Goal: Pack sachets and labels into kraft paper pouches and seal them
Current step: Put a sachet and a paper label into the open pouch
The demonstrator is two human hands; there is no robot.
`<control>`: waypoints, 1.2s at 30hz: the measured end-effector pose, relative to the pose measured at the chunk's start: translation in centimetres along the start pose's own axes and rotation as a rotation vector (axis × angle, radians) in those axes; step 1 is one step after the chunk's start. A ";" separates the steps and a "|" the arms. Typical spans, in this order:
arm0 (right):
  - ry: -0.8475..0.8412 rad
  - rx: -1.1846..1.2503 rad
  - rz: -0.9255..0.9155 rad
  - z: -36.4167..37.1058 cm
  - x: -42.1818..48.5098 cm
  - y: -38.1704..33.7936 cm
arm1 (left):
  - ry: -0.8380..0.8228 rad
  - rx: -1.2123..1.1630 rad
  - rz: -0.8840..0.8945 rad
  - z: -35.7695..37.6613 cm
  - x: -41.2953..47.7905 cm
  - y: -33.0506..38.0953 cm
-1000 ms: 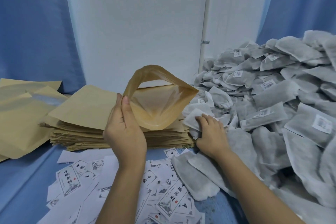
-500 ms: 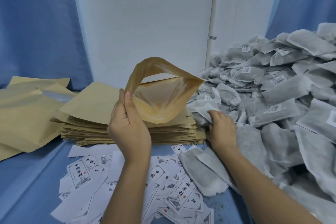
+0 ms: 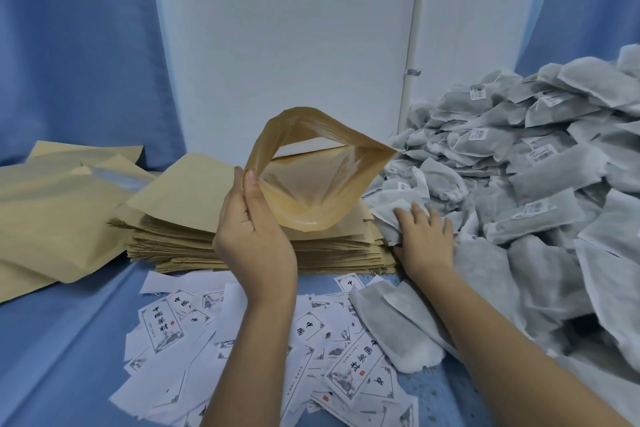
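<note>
The left hand [image 3: 254, 239] is raised in front of the body with its palm turned inward. The forearm rises from the lower edge of the view. Its thumb and fingers pinch the left rim of an open kraft pouch [image 3: 311, 184]. The pouch is held up in the air, its mouth gaping toward the camera so the glossy inner lining shows.

The right hand [image 3: 424, 236] reaches forward and low, back of the hand up. Its fingers are bent down over a white sachet [image 3: 389, 215] at the near edge of the sachet heap [image 3: 540, 184], gripping it. The thumb is hidden beneath the sachet. The right forearm crosses the lower right of the view.

Behind and below the raised pouch lies a stack of flat kraft pouches [image 3: 242, 246]. More loose pouches [image 3: 52, 211] are spread to the left. Printed paper labels [image 3: 166, 326] are scattered on the blue cloth tabletop [image 3: 69, 340] under both forearms. Two sachets [image 3: 391, 326] lie apart from the heap, just beside the right forearm and on the labels' right edge.

The heap fills the right side and climbs toward the back, and some of its sachets bear small barcode stickers. A white panel [image 3: 284, 45] stands behind everything, with blue curtain [image 3: 69, 45] on either side.
</note>
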State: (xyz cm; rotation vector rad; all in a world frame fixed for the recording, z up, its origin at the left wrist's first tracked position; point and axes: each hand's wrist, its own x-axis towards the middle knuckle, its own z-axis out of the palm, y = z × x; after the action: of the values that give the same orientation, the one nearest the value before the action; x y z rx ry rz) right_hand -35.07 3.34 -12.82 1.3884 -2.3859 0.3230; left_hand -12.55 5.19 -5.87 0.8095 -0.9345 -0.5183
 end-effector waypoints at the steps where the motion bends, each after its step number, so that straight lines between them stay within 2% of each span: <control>1: 0.021 -0.025 0.004 0.0 0.4 0.0 | -0.004 0.006 -0.003 0.0 0.0 -0.1; 4: 0.094 0.000 0.029 0.3 0.5 -0.1 | -0.001 0.014 -0.004 0.0 0.1 -0.3; 6: 0.183 0.134 0.067 0.5 0.3 -0.1 | 0.008 -0.001 -0.010 0.0 0.1 -0.3; 10: 0.447 0.583 0.273 -1.3 -0.3 -0.8 | 0.003 -0.026 -0.018 0.0 0.0 -0.1; 11: 0.491 0.708 0.283 -2.1 -0.3 -1.1 | -0.002 -0.026 -0.018 0.0 0.0 0.0; 13: 0.499 1.112 0.247 -4.2 -0.5 -2.0 | -0.013 -0.032 -0.017 0.1 -0.2 0.3; 15: 0.419 1.517 0.180 -6.7 -1.1 -3.0 | -0.020 -0.038 -0.004 0.2 -0.3 0.7; 16: 0.371 1.625 0.145 -7.7 -1.4 -3.1 | -0.021 -0.038 0.007 0.2 -0.3 0.9; 22: -0.162 1.623 -0.132 -9.8 -3.2 -2.5 | 0.002 -0.037 0.063 -0.2 -0.1 1.2; 26: -0.709 1.908 -0.318 -10.7 -4.7 -1.7 | 0.008 -0.005 0.168 -0.3 0.4 0.7; 28: -0.789 1.991 -0.357 -11.2 -5.0 -1.7 | -0.034 0.050 0.273 -0.3 0.5 0.0; 30: -0.702 2.044 -0.348 -11.8 -4.8 -2.1 | -0.109 0.106 0.347 -0.3 0.4 -0.8; 32: -0.541 2.034 -0.339 -12.7 -4.4 -2.7 | -0.182 0.148 0.363 -0.2 0.2 -1.7; 36: -0.122 1.750 -0.285 -13.7 -4.0 -3.2 | -0.247 0.119 0.235 0.0 -0.2 -1.7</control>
State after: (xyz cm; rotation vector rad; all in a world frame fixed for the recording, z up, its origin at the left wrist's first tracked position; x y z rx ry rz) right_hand -27.82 9.99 -2.01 2.1830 -1.5371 2.6134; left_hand -12.73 4.26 -7.30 0.7398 -1.2809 -0.3651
